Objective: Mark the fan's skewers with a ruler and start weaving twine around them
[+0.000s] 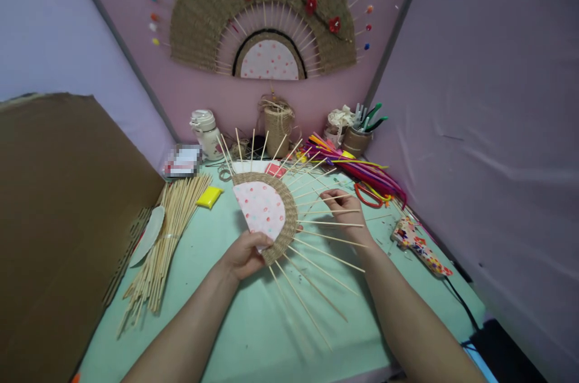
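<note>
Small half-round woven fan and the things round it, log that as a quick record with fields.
Left hand: grips lower end of half-round woven fan with pink-dotted white centre
Right hand: beside fan's pale sticks; anything held unclear
Left side: bundle of pale wooden sticks, yellow packet
Right side: flower-patterned tool
Back: beige twine spool
Above: larger brown woven fan

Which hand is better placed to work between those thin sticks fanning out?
Probably the right hand: its fingers are already up beside the sticks, while the left hand holds the half-round piece by its lower end.
</note>
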The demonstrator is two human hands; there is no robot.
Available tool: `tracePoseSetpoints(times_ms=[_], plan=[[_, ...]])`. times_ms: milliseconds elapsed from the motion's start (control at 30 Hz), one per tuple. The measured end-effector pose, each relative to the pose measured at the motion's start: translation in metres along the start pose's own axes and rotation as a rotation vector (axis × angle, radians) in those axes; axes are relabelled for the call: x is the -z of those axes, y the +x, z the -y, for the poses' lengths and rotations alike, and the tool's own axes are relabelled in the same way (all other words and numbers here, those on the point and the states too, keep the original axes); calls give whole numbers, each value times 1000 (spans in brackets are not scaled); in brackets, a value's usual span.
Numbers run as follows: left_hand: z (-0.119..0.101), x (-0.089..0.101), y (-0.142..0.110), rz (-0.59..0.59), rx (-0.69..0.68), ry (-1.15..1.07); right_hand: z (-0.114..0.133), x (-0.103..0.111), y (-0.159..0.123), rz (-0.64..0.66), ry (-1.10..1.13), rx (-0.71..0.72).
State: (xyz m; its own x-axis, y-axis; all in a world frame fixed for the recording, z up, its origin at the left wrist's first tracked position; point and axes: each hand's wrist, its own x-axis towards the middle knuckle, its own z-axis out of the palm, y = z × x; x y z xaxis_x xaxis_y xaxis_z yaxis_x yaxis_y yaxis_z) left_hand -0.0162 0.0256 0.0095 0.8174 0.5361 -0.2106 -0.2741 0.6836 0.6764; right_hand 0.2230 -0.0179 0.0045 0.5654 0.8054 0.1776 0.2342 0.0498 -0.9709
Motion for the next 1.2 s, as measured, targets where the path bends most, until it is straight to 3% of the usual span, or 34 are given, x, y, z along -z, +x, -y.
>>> tracePoseSetpoints(times_ms=[167,333,433,567,700,800,933,1067,1200], plan=[[-10,6,-3,-92,-56,-14,9,25,3,178,-111,-42],[-17,11,-3,-75,-103,-14,23,48,-1,368,-185,-54],[-18,12,-1,-130,-101,-31,32,55,-5,448,-179,-41],[-16,15,1,-190,-79,-21,39,57,-7,360,-107,-3],[-13,18,1,-173,-42,-21,37,56,-5,218,-64,-2],[-12,18,0,-123,-12,-26,30,55,-2,234,-101,-66],[-8,9,-5,-8,24,-24,17,41,4,266,-114,-132],[4,-5,-7,90,87,-8,5,6,2,102,-53,-88],[13,-10,-4,103,123,-51,-7,-23,-7,65,-12,-53]])
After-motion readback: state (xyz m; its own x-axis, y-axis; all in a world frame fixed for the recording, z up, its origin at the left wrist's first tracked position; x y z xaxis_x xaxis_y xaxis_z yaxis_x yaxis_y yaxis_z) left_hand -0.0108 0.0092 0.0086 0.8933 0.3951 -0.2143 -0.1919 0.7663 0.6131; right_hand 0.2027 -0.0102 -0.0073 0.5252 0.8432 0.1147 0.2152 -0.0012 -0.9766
